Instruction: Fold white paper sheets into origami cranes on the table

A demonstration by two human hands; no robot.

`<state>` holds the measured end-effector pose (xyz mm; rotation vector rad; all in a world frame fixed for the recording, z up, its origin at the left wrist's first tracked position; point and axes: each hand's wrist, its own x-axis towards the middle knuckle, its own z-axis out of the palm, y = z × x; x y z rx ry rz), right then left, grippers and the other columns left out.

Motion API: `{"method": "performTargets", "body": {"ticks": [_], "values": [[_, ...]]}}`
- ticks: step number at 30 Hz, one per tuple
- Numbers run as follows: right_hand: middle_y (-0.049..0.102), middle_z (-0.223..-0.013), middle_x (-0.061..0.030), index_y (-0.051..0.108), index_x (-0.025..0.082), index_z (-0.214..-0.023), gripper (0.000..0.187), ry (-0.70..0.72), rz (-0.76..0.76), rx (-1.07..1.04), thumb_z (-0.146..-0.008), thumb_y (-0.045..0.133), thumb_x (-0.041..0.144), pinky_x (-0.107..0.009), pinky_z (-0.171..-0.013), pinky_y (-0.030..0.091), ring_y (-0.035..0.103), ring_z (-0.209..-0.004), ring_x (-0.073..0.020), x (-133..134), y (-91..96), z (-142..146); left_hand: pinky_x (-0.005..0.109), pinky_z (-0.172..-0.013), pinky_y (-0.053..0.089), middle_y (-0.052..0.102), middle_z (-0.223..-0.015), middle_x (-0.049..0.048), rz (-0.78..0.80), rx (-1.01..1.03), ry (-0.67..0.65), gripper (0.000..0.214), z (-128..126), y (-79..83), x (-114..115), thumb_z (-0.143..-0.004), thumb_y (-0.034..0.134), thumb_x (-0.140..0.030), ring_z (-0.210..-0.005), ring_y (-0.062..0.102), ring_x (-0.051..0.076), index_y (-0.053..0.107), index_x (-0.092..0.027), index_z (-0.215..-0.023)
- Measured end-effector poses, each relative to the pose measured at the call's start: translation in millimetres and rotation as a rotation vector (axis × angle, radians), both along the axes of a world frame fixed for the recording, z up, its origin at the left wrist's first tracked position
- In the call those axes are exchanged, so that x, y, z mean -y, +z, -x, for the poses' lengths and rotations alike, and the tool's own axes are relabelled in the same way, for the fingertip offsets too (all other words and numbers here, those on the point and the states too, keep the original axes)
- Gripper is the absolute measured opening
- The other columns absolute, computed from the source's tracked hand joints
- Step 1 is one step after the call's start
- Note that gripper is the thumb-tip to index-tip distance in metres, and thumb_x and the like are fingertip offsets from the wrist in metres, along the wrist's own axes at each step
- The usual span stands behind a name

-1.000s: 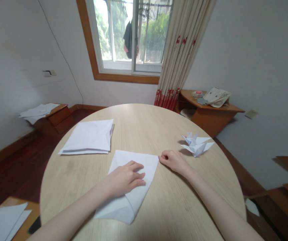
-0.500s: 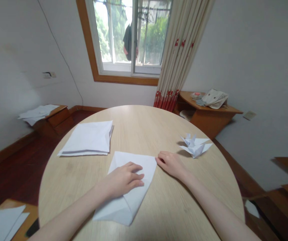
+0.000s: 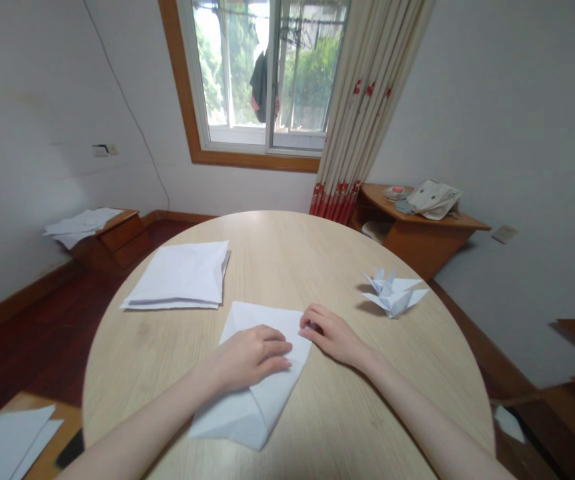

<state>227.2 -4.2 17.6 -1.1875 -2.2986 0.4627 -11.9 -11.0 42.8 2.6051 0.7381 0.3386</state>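
A folded sheet of white paper [image 3: 237,417] lies on the round wooden table in front of me, with a crease showing on its near part. My left hand [image 3: 256,357] rests flat across its middle, fingers stretched to the right and slightly apart. At the paper's far right corner, my right hand [image 3: 330,335] has its thumb and curled fingers closed on the corner. The corner itself is partly hidden by those fingers.
A stack of white paper [image 3: 182,273] lies at the table's left. White folded paper cranes [image 3: 395,297] stand at the right, beyond my right hand. More sheets [image 3: 10,440] lie on a wooden surface at lower left. A window and curtain [image 3: 362,100] are behind the table.
My right hand has moved slightly left, from the edge of the paper's far right corner to over it, its thumb and fingers now closing there. The left hand stays on the paper.
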Motion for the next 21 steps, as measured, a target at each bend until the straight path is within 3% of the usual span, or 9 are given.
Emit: {"method": "performTargets", "body": {"ticks": [7,11,13,16,18,21], "values": [[0.054,-0.081,-0.0010,0.055,0.020,-0.081,0.016,-0.014,0.018,-0.035,-0.093,0.051,0.030,-0.028,-0.069,0.040,0.051,-0.077,-0.0157,-1.2,-2.6,-0.8,0.038,-0.099,0.040,0.059,-0.127,0.0122,0.197,0.159,-0.039,0.078,7.3,3.5,-3.3,-0.088,0.011,-0.071,-0.115,0.055,0.026,0.047,-0.021,-0.137],[0.053,-0.079,-0.0009,0.054,0.020,-0.079,0.022,-0.013,0.028,-0.071,-0.094,0.048,0.035,-0.028,-0.068,0.039,0.051,-0.075,-0.0158,-1.8,-3.2,-1.1,0.041,-0.102,0.037,0.059,-0.129,0.0133,0.324,0.301,-0.020,0.095,8.8,3.9,-3.9,-0.078,0.003,-0.080,-0.118,0.054,0.028,0.048,-0.019,-0.137],[0.053,-0.078,-0.0011,0.054,0.020,-0.078,0.026,-0.014,0.042,-0.094,-0.095,0.045,0.038,-0.029,-0.068,0.039,0.050,-0.075,-0.0160,-2.7,-3.3,-1.2,0.043,-0.104,0.035,0.057,-0.131,0.0139,0.345,0.325,0.022,0.094,7.6,3.1,-4.1,-0.082,0.002,-0.077,-0.121,0.052,0.028,0.050,-0.017,-0.135],[0.051,-0.077,-0.0013,0.052,0.020,-0.073,0.035,-0.013,0.063,-0.128,-0.097,0.039,0.042,-0.029,-0.068,0.039,0.050,-0.074,-0.0160,-3.6,-3.0,-1.7,0.042,-0.106,0.034,0.056,-0.133,0.0115,0.331,0.260,0.147,0.064,4.4,1.3,-4.3,-0.095,0.023,-0.060,-0.123,0.051,0.026,0.051,-0.018,-0.134],[0.050,-0.076,-0.0011,0.049,0.020,-0.068,0.040,-0.013,0.070,-0.135,-0.097,0.036,0.044,-0.029,-0.067,0.039,0.050,-0.073,-0.0159,-3.6,-2.5,-2.4,0.040,-0.105,0.036,0.056,-0.133,0.0092,0.300,0.196,0.182,0.046,2.7,-0.4,-4.4,-0.093,0.045,-0.043,-0.122,0.052,0.024,0.052,-0.020,-0.132],[0.048,-0.075,-0.0010,0.047,0.020,-0.065,0.043,-0.020,0.069,-0.132,-0.097,0.034,0.046,-0.029,-0.066,0.039,0.050,-0.071,-0.0157,-3.1,-1.1,-4.1,0.037,-0.107,0.036,0.055,-0.134,0.0082,0.243,0.126,0.156,0.050,2.9,-3.9,-4.7,-0.083,0.061,-0.027,-0.123,0.050,0.023,0.052,-0.020,-0.131]]}}
